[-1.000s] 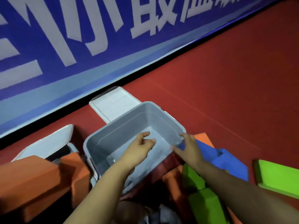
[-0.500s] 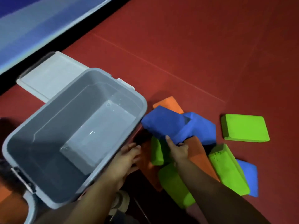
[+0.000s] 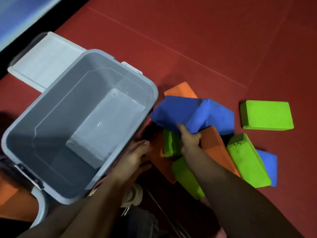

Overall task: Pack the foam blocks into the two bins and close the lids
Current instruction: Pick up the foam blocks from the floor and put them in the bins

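At the far left, an orange foam block (image 3: 10,194) shows only in part, next to the curved rim of a second bin (image 3: 40,205). A white flat lid (image 3: 42,66) lies on the red floor (image 3: 205,40) behind the grey bin (image 3: 20,134), touching its back edge. This bin is of smooth, shiny plastic with rounded corners and a rectangular bottom, and there is nothing inside; a metal latch (image 3: 28,174) sits on its near left corner. The left hand (image 3: 135,157) rests beside the right wall of the bin, fingers straight and relaxed, holding nothing.

The foam blocks are in a loose pile just right of the bin (matte, a little rough, brick-shaped). The right hand (image 3: 190,140) grips the lower edge of a blue block (image 3: 173,112), thumb on top, and this block is tilted over a green block (image 3: 171,143) and an orange block (image 3: 214,146). A second blue block (image 3: 216,115) leans against it. Further right a green block (image 3: 247,160) covers part of another blue one (image 3: 269,165). One green block (image 3: 265,115) lies flat and apart from the pile, with open floor around it and behind.
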The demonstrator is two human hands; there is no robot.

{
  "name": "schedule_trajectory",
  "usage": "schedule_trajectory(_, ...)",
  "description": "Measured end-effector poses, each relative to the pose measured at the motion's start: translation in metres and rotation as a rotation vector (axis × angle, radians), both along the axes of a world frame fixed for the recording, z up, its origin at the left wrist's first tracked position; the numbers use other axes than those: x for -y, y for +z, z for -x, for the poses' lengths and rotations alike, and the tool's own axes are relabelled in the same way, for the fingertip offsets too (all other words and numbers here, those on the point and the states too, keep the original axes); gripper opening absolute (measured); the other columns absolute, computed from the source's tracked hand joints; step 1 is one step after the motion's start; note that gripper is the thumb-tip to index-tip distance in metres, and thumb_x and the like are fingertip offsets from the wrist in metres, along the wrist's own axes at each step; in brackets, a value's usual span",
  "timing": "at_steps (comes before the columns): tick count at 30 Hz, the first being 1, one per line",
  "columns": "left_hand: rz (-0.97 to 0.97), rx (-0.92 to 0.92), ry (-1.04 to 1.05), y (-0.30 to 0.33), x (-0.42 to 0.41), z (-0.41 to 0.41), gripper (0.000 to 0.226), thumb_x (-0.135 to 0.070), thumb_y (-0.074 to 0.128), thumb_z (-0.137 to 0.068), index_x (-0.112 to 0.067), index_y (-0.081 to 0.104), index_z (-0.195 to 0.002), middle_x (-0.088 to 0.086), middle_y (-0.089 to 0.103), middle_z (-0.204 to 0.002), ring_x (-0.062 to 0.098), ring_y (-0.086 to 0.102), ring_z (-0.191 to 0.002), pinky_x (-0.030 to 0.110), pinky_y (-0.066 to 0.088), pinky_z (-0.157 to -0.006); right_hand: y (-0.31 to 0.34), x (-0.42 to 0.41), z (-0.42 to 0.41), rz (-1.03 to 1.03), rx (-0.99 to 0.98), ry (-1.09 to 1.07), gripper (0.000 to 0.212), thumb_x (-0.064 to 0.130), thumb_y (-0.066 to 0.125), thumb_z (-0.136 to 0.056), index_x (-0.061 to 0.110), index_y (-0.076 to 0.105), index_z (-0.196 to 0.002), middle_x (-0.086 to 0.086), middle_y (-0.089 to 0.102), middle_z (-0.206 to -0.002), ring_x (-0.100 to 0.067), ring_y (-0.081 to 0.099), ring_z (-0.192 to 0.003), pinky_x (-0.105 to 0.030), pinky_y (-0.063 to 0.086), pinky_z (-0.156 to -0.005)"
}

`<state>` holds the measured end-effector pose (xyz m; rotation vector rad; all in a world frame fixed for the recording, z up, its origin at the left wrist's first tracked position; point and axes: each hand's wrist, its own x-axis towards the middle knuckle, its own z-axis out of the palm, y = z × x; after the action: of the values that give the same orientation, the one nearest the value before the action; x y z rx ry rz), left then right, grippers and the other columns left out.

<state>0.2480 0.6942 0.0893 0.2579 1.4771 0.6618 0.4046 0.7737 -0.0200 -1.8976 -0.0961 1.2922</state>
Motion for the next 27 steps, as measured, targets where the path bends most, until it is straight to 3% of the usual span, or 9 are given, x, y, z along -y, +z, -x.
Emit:
schedule_trajectory(2, -0.009, 0.003, 0.060, 0.008, -0.006, -0.002, 0.010, -0.031, 0.051, -0.095, -0.028, 0.057, -0.103, 0.002, 0.062, -0.119, 0.019, 0.060, -0.110, 0.040, 0.042, -0.093, 0.022, 0.002, 0.012, -0.088, 0.298, 0.200, 0.077, 0.025, 0.084, -0.058, 0.011, 0.045, -0.122, -0.010, 0.056, -0.118, -0.029, 0.058, -0.106, -0.041, 0.051, -0.088)
schedule_trajectory(5, -0.066, 0.018, 0.179, 0.021, -0.015, -0.004, 0.017, -0.036, 0.052, -0.095, -0.026, 0.057, -0.109, -0.003, 0.058, -0.123, 0.016, 0.053, -0.121, 0.035, 0.044, -0.095, 0.061, 0.018, 0.037, -0.202, 0.637, 0.476, 0.087, 0.029, 0.085, -0.054, 0.006, 0.046, -0.128, -0.015, 0.053, -0.120, -0.034, 0.050, -0.110, -0.044, 0.043, -0.095)
schedule_trajectory(9, -0.187, 0.074, 0.283, 0.043, -0.015, -0.007, 0.030, -0.034, 0.055, -0.094, -0.017, 0.053, -0.119, -0.009, 0.073, -0.097, 0.005, 0.069, -0.093, 0.020, 0.055, -0.061, 0.088, 0.049, 0.046, -0.431, 0.809, 0.476, 0.079, 0.033, 0.083, -0.046, 0.000, 0.054, -0.112, -0.016, 0.058, -0.102, -0.035, 0.055, -0.095, -0.036, 0.043, -0.084)
schedule_trajectory(11, -0.207, 0.058, 0.265, 0.050, -0.012, -0.013, 0.046, -0.034, 0.062, -0.089, -0.016, 0.047, -0.130, -0.003, 0.073, -0.106, 0.010, 0.070, -0.096, 0.023, 0.057, -0.066, 0.087, 0.070, 0.046, -0.572, 0.880, 0.532, 0.080, 0.035, 0.076, -0.051, -0.002, 0.048, -0.117, -0.019, 0.055, -0.108, -0.035, 0.052, -0.100, -0.040, 0.043, -0.089)
schedule_trajectory(13, -0.208, -0.021, 0.243, 0.049, -0.010, -0.020, 0.057, -0.037, 0.073, -0.080, -0.021, 0.045, -0.127, 0.004, 0.066, -0.119, 0.018, 0.068, -0.102, 0.035, 0.058, -0.081, 0.082, 0.093, 0.047, -0.700, 0.939, 0.624, 0.080, 0.041, 0.067, -0.058, 0.001, 0.042, -0.123, -0.021, 0.051, -0.115, -0.035, 0.049, -0.106, -0.043, 0.041, -0.093)
schedule_trajectory(16, -0.208, -0.296, 0.204, 0.043, -0.005, -0.030, 0.078, -0.044, 0.085, -0.061, -0.021, 0.041, -0.122, 0.005, 0.063, -0.116, 0.021, 0.067, -0.099, 0.040, 0.054, -0.091, 0.078, 0.119, 0.042, -0.796, 0.997, 0.753, 0.077, 0.046, 0.061, -0.063, 0.003, 0.039, -0.124, -0.020, 0.049, -0.119, -0.033, 0.045, -0.110, -0.044, 0.041, -0.093)
schedule_trajectory(19, -0.215, -0.553, 0.056, 0.038, 0.000, -0.037, 0.089, -0.036, 0.086, -0.065, -0.014, 0.031, -0.131, 0.006, 0.057, -0.119, 0.022, 0.061, -0.102, 0.039, 0.051, -0.094, 0.077, 0.129, 0.032, -0.805, 0.996, 0.779, 0.075, 0.037, 0.061, -0.057, 0.004, 0.041, -0.121, -0.016, 0.048, -0.117, -0.031, 0.045, -0.107, -0.045, 0.046, -0.088)
schedule_trajectory(23, -0.169, -0.581, -0.010, 0.037, -0.001, -0.042, 0.099, -0.039, 0.085, -0.064, -0.017, 0.022, -0.138, 0.008, 0.051, -0.127, 0.028, 0.055, -0.112, 0.041, 0.048, -0.098, 0.074, 0.133, 0.020, -0.844, 1.003, 0.852, 0.076, 0.035, 0.069, -0.059, 0.001, 0.041, -0.121, -0.021, 0.052, -0.113, -0.033, 0.047, -0.106, -0.044, 0.043, -0.092)
schedule_trajectory(27, -0.228, -0.691, -0.133, 0.036, 0.011, -0.038, 0.106, -0.025, 0.080, -0.071, -0.020, 0.010, -0.150, 0.011, 0.044, -0.139, 0.028, 0.048, -0.124, 0.031, 0.041, -0.097, 0.075, 0.131, -0.013, -0.843, 0.752, 1.158, 0.083, 0.066, 0.069, -0.059, 0.010, 0.047, -0.117, -0.010, 0.053, -0.109, -0.020, 0.049, -0.099, -0.036, 0.044, -0.087)
